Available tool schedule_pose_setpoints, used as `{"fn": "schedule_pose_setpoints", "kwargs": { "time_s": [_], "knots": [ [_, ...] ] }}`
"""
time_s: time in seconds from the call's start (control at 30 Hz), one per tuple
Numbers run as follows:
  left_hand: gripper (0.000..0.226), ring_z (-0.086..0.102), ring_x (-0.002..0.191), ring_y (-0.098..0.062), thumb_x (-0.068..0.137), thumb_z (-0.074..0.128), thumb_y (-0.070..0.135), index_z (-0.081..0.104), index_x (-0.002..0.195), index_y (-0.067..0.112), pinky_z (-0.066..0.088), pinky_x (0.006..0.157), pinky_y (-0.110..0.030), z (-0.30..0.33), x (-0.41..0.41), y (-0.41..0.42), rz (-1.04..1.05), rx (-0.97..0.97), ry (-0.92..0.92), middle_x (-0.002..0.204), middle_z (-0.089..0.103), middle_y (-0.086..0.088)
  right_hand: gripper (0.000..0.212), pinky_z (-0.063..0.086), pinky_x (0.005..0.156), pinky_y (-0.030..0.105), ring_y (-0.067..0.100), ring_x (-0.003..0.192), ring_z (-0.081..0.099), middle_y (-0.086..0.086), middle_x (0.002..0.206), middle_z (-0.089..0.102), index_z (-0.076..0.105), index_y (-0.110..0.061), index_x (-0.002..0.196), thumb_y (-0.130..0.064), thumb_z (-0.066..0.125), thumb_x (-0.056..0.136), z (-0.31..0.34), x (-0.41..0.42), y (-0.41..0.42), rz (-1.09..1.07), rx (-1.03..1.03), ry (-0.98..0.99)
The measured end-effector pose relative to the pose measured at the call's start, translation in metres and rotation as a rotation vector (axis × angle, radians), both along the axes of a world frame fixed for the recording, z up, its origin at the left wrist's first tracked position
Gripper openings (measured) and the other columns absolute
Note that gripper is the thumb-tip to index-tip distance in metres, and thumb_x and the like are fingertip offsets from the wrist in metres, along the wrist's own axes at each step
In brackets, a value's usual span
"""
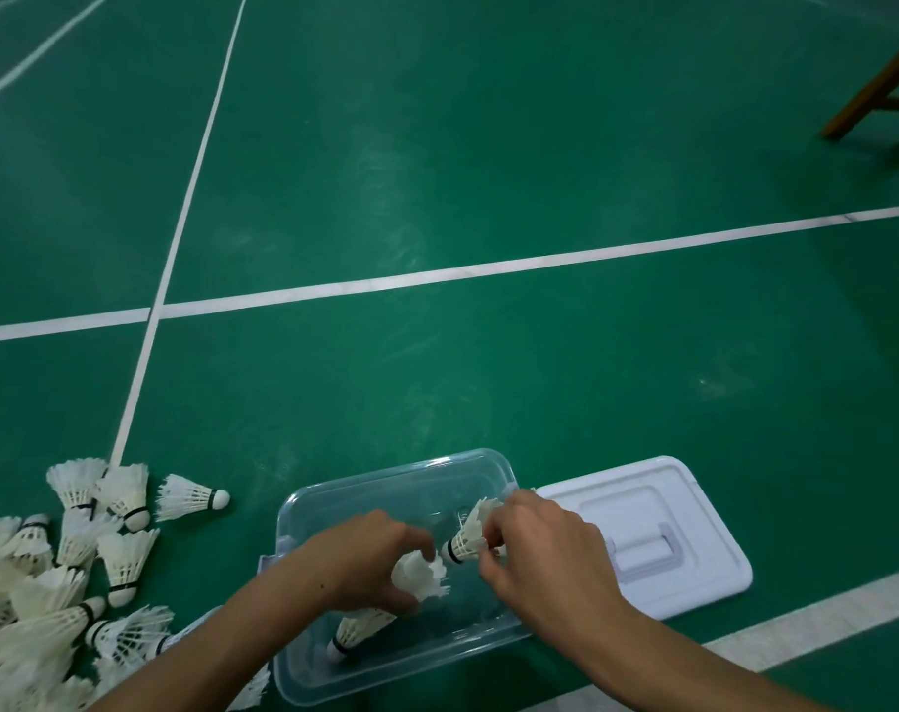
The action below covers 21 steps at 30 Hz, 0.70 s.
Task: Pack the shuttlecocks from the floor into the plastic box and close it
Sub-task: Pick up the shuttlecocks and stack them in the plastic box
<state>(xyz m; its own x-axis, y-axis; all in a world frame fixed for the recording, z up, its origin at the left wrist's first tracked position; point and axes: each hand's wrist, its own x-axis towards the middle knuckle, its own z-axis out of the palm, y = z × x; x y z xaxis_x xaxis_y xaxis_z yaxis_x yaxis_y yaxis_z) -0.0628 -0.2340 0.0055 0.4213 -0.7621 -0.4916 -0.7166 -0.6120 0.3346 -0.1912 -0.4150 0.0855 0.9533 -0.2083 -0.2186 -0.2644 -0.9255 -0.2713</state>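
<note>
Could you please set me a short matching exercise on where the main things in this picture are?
Things:
1. white lid
2. pile of shuttlecocks
3. clear plastic box
4. wooden stool leg

Places:
A. far right, top of view
B. under both hands
C. on the floor left of the box
D. flat on the floor right of the box

Pairs: 1-D, 2-C, 3-B, 4-A

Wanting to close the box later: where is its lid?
The white lid lies flat on the green floor, just right of the clear box.
</note>
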Motion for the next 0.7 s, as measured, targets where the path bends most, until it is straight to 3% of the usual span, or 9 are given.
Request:
{"fn": "schedule_pose_setpoints", "kwargs": {
  "time_s": [0.1,0.27,0.4,0.47,0.57,0.63,0.7],
  "knots": [
    [0.055,0.051,0.084,-0.011,0.085,0.079,0.050,0.058,0.135,0.043,0.055,0.084,-0.037,0.005,0.004,0.012,-0.006,-0.015,0.000,0.073,0.044,0.023,0.018,0.045,0.073,0.034,0.025,0.097,0.066,-0.001,0.113,0.062,0.071,-0.020,0.105,-0.030,0.057,0.103,-0.013,0.003,0.007,0.039,-0.005,0.009],
    [0.052,0.053,0.069,-0.003,0.085,0.078,0.049,0.057,0.133,0.048,0.058,0.080,-0.035,0.004,0.003,0.024,-0.001,-0.051,0.043,0.070,0.056,0.017,0.011,0.049,0.074,0.028,0.022,0.083,0.060,0.004,0.107,0.065,0.073,-0.013,0.104,-0.018,0.063,0.103,-0.043,0.013,0.017,0.076,0.076,0.022],
    [0.051,0.047,0.062,0.008,0.088,0.077,0.043,0.058,0.135,0.045,0.053,0.076,-0.028,0.006,-0.001,0.022,-0.002,-0.072,0.069,0.067,0.054,0.019,0.007,0.050,0.074,0.026,0.020,0.077,0.060,0.004,0.093,0.066,0.076,-0.009,0.100,-0.011,0.069,0.100,-0.064,0.022,0.024,0.043,0.187,0.138],
    [0.053,0.051,0.066,0.004,0.088,0.076,0.044,0.057,0.137,0.046,0.056,0.080,-0.031,0.004,-0.002,0.020,-0.010,-0.071,0.072,0.071,0.058,0.019,0.009,0.053,0.074,0.027,0.018,0.079,0.066,0.000,0.084,0.067,0.075,-0.011,0.090,-0.013,0.073,0.098,-0.073,0.024,0.024,-0.002,0.259,0.224],
    [0.056,0.063,0.087,-0.010,0.088,0.076,0.047,0.055,0.140,0.047,0.056,0.086,-0.034,0.000,-0.004,0.017,-0.020,-0.089,0.079,0.094,0.071,0.010,0.022,0.051,0.070,0.027,0.019,0.078,0.067,-0.002,0.075,0.065,0.068,-0.013,0.076,-0.015,0.077,0.095,-0.082,0.025,0.019,-0.062,0.302,0.347],
    [0.057,0.063,0.093,-0.013,0.086,0.076,0.049,0.055,0.139,0.047,0.055,0.088,-0.036,-0.005,-0.005,0.014,-0.005,-0.110,0.080,0.099,0.071,0.010,0.009,0.057,0.072,0.030,0.023,0.086,0.072,0.006,0.087,0.072,0.075,-0.004,0.090,-0.012,0.078,0.093,-0.083,0.026,0.015,-0.075,0.301,0.415],
    [0.057,0.060,0.094,-0.012,0.084,0.077,0.050,0.056,0.137,0.046,0.055,0.089,-0.038,-0.010,-0.007,0.012,0.017,-0.109,0.080,0.102,0.070,0.011,0.013,0.056,0.072,0.031,0.026,0.092,0.072,0.009,0.094,0.071,0.074,-0.002,0.101,-0.009,0.078,0.091,-0.084,0.027,0.015,-0.072,0.285,0.475]
  ]
}}
